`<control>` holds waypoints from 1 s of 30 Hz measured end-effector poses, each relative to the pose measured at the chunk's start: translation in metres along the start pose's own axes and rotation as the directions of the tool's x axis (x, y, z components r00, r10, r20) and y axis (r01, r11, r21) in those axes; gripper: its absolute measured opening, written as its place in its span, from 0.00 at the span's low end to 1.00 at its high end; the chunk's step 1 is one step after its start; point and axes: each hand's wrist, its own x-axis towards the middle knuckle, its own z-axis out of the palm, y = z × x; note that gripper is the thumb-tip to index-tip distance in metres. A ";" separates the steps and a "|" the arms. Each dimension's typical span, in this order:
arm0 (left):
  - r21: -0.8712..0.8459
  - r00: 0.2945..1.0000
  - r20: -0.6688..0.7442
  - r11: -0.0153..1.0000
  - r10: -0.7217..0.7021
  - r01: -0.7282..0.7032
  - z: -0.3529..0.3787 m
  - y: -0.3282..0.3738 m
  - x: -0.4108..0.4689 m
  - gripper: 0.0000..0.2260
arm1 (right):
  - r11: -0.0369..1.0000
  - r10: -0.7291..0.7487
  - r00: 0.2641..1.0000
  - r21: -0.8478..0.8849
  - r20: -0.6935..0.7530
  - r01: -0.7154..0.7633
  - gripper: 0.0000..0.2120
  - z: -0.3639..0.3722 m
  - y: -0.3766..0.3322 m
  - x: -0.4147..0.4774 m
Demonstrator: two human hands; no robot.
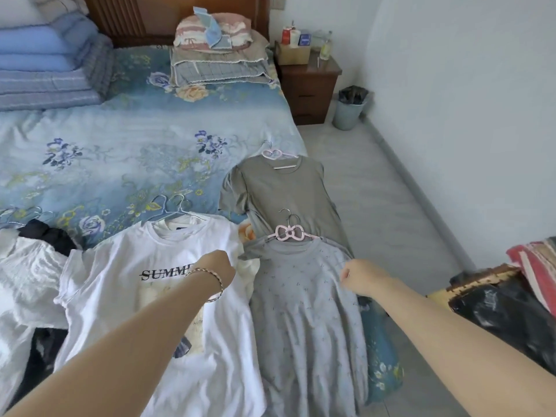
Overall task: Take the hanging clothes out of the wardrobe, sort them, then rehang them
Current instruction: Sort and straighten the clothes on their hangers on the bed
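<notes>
The grey floral dress [304, 311] lies flat on the bed [120, 152], spread between the two hands, its neckline on a pink bow hanger [290, 233] just beyond them. The right hand [358, 276] is curled at the dress's right shoulder and seems to pinch the cloth there between thumb and fingertips. The left hand [216, 264] is closed, its back to the camera, at the dress's left sleeve edge where that meets the white T-shirt [135, 284]. Its fingers are hidden, so I cannot tell whether it holds cloth.

Beyond the hands lies an olive dress [279, 194] on its own hanger. To the left of the left hand is a loose heap of white and black garments [36, 257].

The dress looks thin, light and limp. It would sag and crease if lifted by the skirt, and may slip off the hanger if tilted. The hook or the hanger's shoulders look like the best places to take hold, keeping the garment level.
</notes>
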 end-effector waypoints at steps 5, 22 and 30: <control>-0.030 0.999 -0.007 0.998 -0.049 0.049 0.027 0.058 0.057 0.12 | 0.999 -0.025 1.000 -0.046 -0.016 0.025 0.12 -0.008 0.033 0.086; -0.203 0.970 -0.026 0.952 -0.241 0.231 0.151 0.057 0.243 0.06 | 0.992 -0.022 0.999 -0.124 0.029 0.026 0.20 0.093 0.018 0.359; -0.228 0.968 -0.020 0.943 -0.252 0.241 0.148 0.047 0.227 0.06 | 0.995 0.008 1.000 0.096 -0.009 -0.007 0.13 0.082 0.015 0.354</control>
